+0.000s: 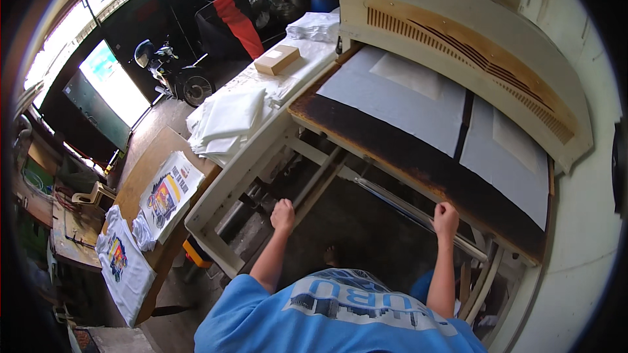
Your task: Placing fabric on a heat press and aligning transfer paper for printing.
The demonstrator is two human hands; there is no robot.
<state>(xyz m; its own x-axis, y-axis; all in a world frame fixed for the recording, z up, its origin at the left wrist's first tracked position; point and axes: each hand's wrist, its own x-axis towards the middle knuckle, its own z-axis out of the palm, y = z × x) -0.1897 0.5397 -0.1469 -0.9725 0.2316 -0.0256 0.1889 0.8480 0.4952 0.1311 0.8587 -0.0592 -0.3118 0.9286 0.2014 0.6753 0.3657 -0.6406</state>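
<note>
Left hand clenched around a metal bar under the press bed, fist well below the bed's front edge. Right hand closed likewise on a long rod, just beneath the dark, rust-stained front edge of the tray. Tray drawn out from the cream press hood, carrying grey cloth with paler sheets laid on top. Blue shirt at the lower edge, both forearms reaching up from it. To the left, a stack of folded white cloth on the white side table, with a small cardboard box farther back. Printed shirts spread on the wooden bench lower left. Motorbike parked near the doorway beyond.
</note>
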